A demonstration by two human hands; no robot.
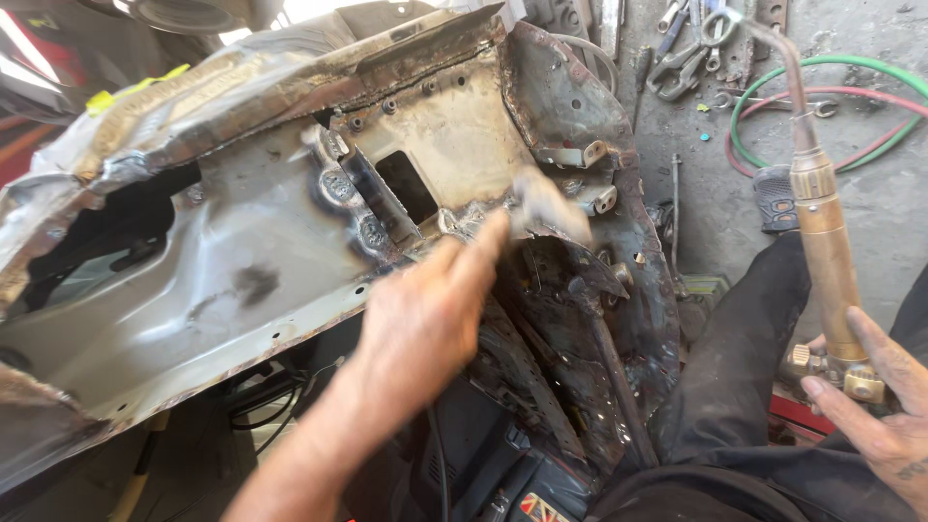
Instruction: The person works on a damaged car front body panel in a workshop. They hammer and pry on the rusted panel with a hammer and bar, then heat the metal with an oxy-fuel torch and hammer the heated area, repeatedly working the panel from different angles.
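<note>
Left hand [425,324] is on the seam of the rusted, scorched sheet-steel car body panel [242,261], fingers pinched round a small pale grey wad, rag or abrasive pad [546,208]; it's motion-blurred, so I can't tell which. Wad sits right at the burnt, ragged joint in the middle of the panel, just below the rectangular cut-out [406,184]. Right hand [870,406] grasps the brass-bodied gas torch [822,222] at its valve block, thumb and fingers wrapped round the knobs, bent nozzle pointing up and away, well apart from the panel. No flame visible. To do this well, my read: keep the torch tip aimed off the trouser leg [744,358] and the hoses while the other hand wipes; work the wad along the seam, not across the torn edge, since that lip looks sharp and possibly hot. Counts: one torch, one wad, one panel, two hoses on the concrete floor [870,193], one green [851,63] and one red [870,97], looped together. Loose hand tools [686,48] in a pile at top, several spanners and pliers, overlapping too much for an exact count. One black glove-like item [776,198] beside the torch barrel.
</note>
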